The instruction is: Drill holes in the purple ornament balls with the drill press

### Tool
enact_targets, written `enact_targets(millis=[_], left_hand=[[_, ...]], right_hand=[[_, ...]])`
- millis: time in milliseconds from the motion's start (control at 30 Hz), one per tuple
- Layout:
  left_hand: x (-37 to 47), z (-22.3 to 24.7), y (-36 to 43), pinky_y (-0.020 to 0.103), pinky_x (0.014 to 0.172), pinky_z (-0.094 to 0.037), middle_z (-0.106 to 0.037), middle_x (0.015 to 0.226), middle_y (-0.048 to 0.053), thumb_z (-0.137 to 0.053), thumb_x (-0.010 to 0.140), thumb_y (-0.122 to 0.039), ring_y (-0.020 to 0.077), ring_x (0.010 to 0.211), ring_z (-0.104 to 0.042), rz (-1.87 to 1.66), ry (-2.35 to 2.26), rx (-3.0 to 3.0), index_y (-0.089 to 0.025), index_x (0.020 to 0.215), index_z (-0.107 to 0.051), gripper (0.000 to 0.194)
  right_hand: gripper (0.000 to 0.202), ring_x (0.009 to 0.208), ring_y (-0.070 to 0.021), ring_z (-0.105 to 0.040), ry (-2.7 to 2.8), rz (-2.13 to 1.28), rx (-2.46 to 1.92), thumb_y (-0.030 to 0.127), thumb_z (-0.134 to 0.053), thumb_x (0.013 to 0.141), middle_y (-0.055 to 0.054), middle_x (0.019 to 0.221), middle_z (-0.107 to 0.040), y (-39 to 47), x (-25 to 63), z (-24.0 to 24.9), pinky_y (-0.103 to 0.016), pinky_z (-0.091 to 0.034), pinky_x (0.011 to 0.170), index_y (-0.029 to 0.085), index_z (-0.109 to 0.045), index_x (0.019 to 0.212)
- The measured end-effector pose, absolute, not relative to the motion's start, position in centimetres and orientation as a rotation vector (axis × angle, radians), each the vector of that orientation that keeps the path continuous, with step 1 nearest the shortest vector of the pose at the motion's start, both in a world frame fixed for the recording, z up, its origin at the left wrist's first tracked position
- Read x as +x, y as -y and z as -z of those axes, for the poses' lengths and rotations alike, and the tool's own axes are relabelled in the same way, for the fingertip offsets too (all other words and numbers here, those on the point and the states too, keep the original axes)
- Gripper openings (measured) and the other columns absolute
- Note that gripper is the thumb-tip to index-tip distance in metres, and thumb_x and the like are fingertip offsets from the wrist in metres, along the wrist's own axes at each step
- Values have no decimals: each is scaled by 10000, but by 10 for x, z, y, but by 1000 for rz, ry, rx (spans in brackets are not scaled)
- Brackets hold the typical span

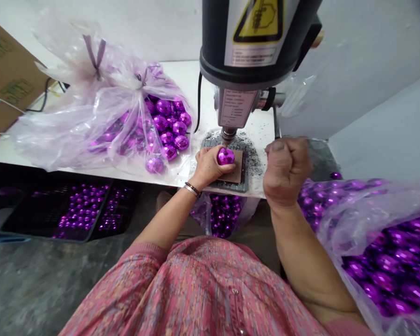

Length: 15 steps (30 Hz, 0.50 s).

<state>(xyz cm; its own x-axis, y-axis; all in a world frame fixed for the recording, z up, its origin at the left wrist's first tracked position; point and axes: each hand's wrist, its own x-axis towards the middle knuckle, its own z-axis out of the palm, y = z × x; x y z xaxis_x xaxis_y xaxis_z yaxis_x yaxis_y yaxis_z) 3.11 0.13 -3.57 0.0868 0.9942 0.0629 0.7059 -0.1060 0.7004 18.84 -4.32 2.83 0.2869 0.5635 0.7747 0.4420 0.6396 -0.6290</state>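
My left hand [210,164] grips a shiny purple mirror ball [226,157] on a brown board [236,175]. The board lies on the grey base plate [245,182] of a bench drill press [236,100]. Right above the ball is the drill chuck [228,135]; whether the bit is inside the ball cannot be made out. On the right, my right hand [287,168] is closed in a fist round the lower end of the press's feed lever [276,122]. Dark shavings [255,156] are scattered around the base.
Clear plastic bags of purple balls [161,123] sit on the white table [182,77] at left, near a cardboard box [12,70]. Another open bag [381,261] of balls stands at right. Below the table are black crates [87,205] and a bag of balls [227,214].
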Motion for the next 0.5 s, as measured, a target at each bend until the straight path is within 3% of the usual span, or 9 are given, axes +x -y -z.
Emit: enact_targets(millis=[133, 300, 500], left_hand=[[32, 36, -2, 495, 1130, -407, -738, 1062, 66, -928, 732, -368, 365, 1233, -583, -726, -1679, 1897, -236, 1151, -740, 478], [29, 30, 3, 481, 1142, -403, -758, 1140, 83, -949, 725, -365, 359, 1267, -601, -737, -1688, 1914, -221, 1156, -744, 499], [18, 28, 47, 486, 1163, -414, -771, 1284, 90, -993, 688, -438, 355, 1298, -621, -651, -1504, 2081, -233, 1293, -717, 697]], right_hand=[[437, 629, -45, -474, 1310, -140, -935, 481, -499, 999, -4, 658, -505, 37, 190, -58, -247, -377, 629, 171, -506, 690], [356, 562, -54, -467, 1276, -335, -987, 302, -450, 995, 26, 539, -366, 12, 196, -133, -252, -425, 643, 208, -407, 655], [293, 503, -41, -485, 1140, -507, -1120, 316, -554, 1006, 76, 511, -459, 3, 200, -151, -212, -439, 572, 203, -523, 737]])
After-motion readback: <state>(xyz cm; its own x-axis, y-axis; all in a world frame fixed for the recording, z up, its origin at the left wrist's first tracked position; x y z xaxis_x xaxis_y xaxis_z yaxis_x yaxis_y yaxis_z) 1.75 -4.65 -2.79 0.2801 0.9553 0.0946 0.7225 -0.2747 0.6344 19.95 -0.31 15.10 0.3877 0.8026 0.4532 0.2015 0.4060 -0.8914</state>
